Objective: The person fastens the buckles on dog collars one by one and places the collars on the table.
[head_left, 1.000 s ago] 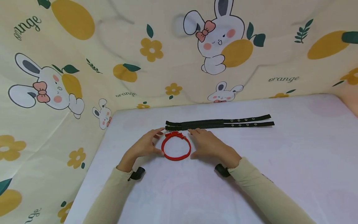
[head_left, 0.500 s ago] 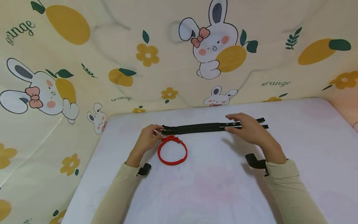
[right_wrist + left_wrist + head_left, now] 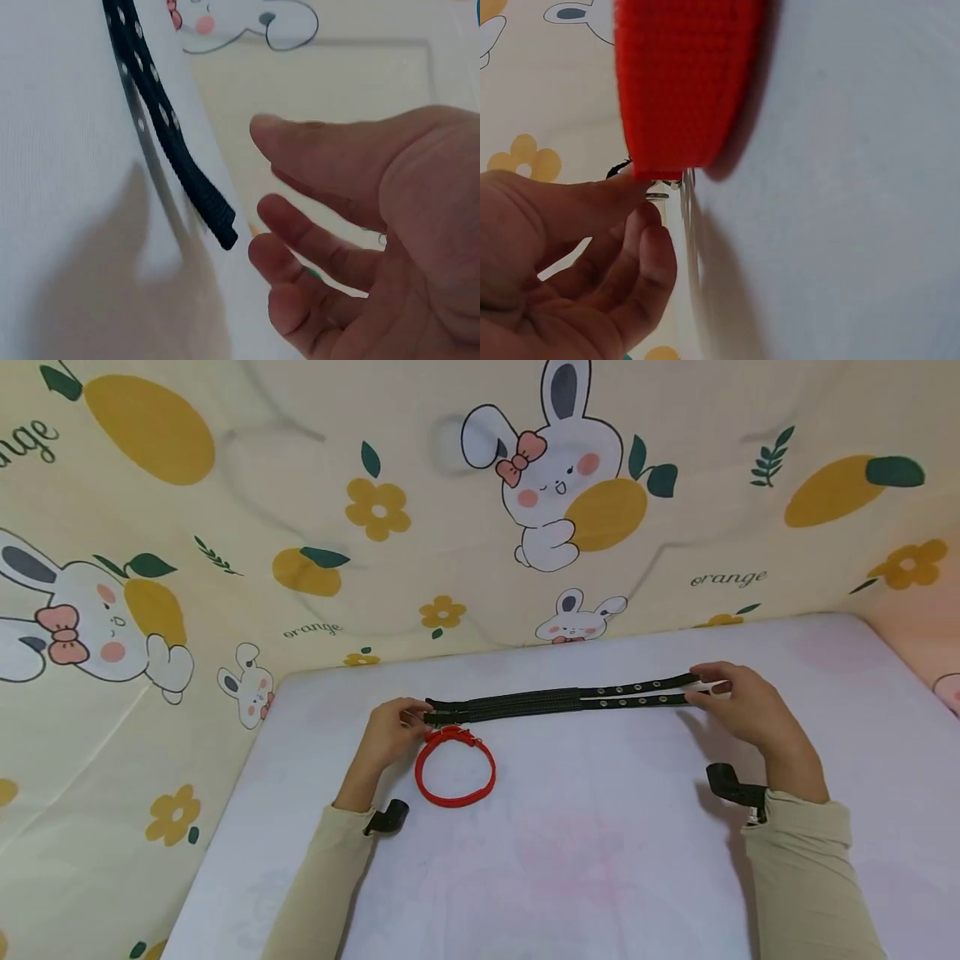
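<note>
While the red collar (image 3: 454, 769) lies buckled in a ring on the surface (image 3: 585, 860), untouched now, both hands have left it and gone to the two black straps (image 3: 562, 700) lying side by side just behind it. Left hand (image 3: 390, 737): moved up from the collar's left edge to the straps' buckle end; fingers curled at that end, seemingly pinching it, though the wrist view shows only loosely bent fingers beside the collar's metal buckle (image 3: 664, 193), so the hold is not certain. Right hand (image 3: 746, 706): a second ago beside the collar, then over the middle of the straps, now out at their far right tips; the wrist view shows fingers spread and relaxed, just short of the strap tip (image 3: 221, 225), not closed on it. Judgement: collar appears finished with; attention has shifted to the straps, one hand at each end, likely to straighten or lift them. Straps lie near the back edge of the pale lilac surface. Behind and left hangs a cream cloth backdrop (image 3: 420, 460) printed with rabbits, oranges and flowers.
</note>
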A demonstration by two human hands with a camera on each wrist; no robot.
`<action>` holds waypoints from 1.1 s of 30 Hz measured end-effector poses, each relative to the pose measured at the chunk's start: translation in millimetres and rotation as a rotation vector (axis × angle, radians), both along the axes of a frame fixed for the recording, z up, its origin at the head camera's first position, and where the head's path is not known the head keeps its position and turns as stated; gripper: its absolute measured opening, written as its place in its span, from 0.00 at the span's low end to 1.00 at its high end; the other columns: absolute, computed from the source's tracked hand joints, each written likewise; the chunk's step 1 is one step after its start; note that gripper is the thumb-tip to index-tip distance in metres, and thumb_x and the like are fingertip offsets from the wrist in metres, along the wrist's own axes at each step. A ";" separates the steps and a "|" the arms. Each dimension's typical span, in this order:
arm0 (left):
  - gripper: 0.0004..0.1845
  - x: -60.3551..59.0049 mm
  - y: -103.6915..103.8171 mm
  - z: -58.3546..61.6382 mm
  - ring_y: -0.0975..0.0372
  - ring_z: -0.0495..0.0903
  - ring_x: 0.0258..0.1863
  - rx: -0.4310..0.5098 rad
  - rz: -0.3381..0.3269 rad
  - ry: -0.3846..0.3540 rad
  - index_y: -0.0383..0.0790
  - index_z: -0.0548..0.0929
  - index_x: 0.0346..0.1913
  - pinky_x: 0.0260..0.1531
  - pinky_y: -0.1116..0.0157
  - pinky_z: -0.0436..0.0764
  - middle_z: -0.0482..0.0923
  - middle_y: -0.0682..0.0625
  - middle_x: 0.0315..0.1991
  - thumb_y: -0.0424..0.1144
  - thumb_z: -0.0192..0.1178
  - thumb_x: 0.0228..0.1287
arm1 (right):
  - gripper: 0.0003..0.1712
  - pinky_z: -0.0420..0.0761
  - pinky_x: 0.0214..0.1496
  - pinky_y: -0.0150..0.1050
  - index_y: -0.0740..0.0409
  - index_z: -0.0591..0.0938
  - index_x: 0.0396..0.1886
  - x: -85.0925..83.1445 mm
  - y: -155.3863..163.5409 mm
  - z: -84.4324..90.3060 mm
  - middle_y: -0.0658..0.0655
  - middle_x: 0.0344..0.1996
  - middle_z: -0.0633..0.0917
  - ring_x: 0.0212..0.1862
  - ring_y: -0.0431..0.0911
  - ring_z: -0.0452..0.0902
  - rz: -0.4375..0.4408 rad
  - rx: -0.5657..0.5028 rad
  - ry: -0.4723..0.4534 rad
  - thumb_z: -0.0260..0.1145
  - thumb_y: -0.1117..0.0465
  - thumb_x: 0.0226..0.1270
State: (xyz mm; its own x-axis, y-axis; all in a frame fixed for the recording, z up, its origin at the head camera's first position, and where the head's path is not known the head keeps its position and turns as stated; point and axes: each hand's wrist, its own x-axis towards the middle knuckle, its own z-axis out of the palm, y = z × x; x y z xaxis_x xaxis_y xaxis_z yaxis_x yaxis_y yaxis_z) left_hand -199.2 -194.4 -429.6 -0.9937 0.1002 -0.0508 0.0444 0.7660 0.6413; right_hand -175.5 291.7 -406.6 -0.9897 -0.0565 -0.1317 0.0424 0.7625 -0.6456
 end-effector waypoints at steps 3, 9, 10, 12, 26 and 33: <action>0.15 1.4 -1.6 0.5 0.53 0.82 0.41 0.009 0.018 -0.008 0.37 0.85 0.51 0.45 0.58 0.83 0.84 0.42 0.41 0.29 0.68 0.61 | 0.36 0.72 0.57 0.62 0.65 0.65 0.70 -0.5 2.8 -2.8 0.73 0.64 0.69 0.64 0.68 0.66 -0.002 -0.017 -0.048 0.59 0.45 0.74; 0.13 1.4 -3.2 0.1 0.56 0.77 0.37 0.030 0.017 0.012 0.37 0.85 0.48 0.37 0.66 0.78 0.79 0.44 0.37 0.30 0.69 0.60 | 0.41 0.70 0.60 0.64 0.65 0.59 0.74 1.2 9.1 -11.7 0.76 0.67 0.65 0.67 0.69 0.62 -0.029 -0.082 -0.153 0.62 0.47 0.72; 0.13 1.5 -3.3 0.4 0.56 0.76 0.37 0.036 0.019 0.007 0.37 0.85 0.48 0.36 0.67 0.76 0.78 0.44 0.37 0.31 0.69 0.59 | 0.41 0.71 0.60 0.63 0.65 0.59 0.74 1.5 9.8 -13.7 0.76 0.67 0.65 0.66 0.69 0.62 -0.034 -0.095 -0.164 0.63 0.48 0.71; 0.13 1.9 -3.3 0.9 0.56 0.73 0.38 0.054 0.020 -0.014 0.37 0.84 0.48 0.36 0.67 0.73 0.75 0.44 0.39 0.32 0.70 0.60 | 0.41 0.75 0.56 0.57 0.64 0.61 0.73 2.2 11.0 -17.6 0.75 0.66 0.66 0.65 0.69 0.63 -0.038 -0.111 -0.170 0.65 0.49 0.70; 0.15 0.2 -3.4 -0.7 0.54 0.79 0.43 0.206 -0.010 -0.117 0.38 0.77 0.55 0.40 0.66 0.80 0.81 0.40 0.48 0.32 0.63 0.67 | 0.26 0.75 0.43 0.22 0.58 0.78 0.62 -0.9 1.1 -23.6 0.30 0.40 0.81 0.41 0.28 0.75 0.068 -0.380 -0.012 0.68 0.53 0.68; 0.18 -0.8 -3.9 -1.4 0.59 0.77 0.38 0.374 0.067 -0.173 0.38 0.83 0.55 0.38 0.68 0.77 0.80 0.47 0.40 0.31 0.68 0.61 | 0.26 0.75 0.43 0.23 0.57 0.78 0.63 -1.5 -4.1 -20.4 0.30 0.37 0.82 0.41 0.29 0.76 0.029 -0.409 -0.026 0.68 0.53 0.68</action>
